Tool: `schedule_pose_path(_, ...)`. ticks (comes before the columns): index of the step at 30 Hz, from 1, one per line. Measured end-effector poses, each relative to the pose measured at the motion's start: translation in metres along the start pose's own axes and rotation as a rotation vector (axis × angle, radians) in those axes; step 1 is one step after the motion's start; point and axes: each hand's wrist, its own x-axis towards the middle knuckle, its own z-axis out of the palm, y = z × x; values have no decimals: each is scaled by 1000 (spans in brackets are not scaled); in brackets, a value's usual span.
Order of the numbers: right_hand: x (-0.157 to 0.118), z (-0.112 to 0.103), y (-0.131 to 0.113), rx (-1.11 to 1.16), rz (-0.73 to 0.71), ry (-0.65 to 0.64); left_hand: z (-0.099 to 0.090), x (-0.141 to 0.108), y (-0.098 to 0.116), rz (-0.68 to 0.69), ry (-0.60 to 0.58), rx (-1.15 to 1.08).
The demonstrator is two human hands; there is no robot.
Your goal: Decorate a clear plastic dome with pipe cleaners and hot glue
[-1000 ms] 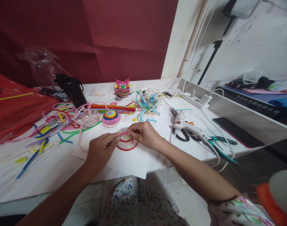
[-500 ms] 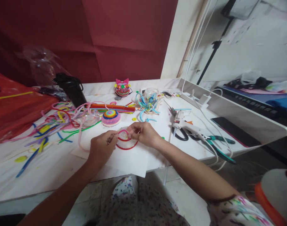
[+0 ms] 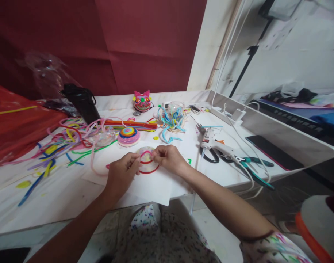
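A clear round dome [image 3: 148, 167] with red rings around it rests on white paper [image 3: 153, 190]. A pink strip [image 3: 145, 152] curves over its top. My right hand [image 3: 167, 157] is pinched on the strip's right end. My left hand [image 3: 125, 168] is at the dome's left side, fingertips together near the strip's other end; whether they grip it is too small to tell. Just behind the dome lies a half-ball coiled in pink, blue, orange and yellow [image 3: 129, 137].
Colourful strips [image 3: 73, 137] and a black bottle [image 3: 80, 104] are at the left. A pink cat-like mask [image 3: 142, 101] and a blue-strip bundle [image 3: 172, 118] stand behind. On the right lie a glue gun [image 3: 216, 144], green-handled pliers [image 3: 256, 171] and white cables.
My right hand has shifted slightly right. My left hand's fingers have loosened and spread a little, and a small pink piece now shows behind that hand.
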Motion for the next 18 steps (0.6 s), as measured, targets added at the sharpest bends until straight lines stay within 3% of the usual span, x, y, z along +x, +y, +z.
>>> schedule_pose_path(6, 4, 0, 4, 164, 49, -95, -1, 4, -10, 144, 91, 95)
schedule_pose_path(12, 7, 2, -1, 185, 146, -109, 1, 6, -13, 106, 79, 113)
schedule_pose_path(15, 8, 3, -2, 121, 138, -73, 2, 7, -13, 58, 65, 94)
schedule_pose_path(18, 9, 4, 3, 76, 106, -40, 0, 8, -11, 105, 56, 112)
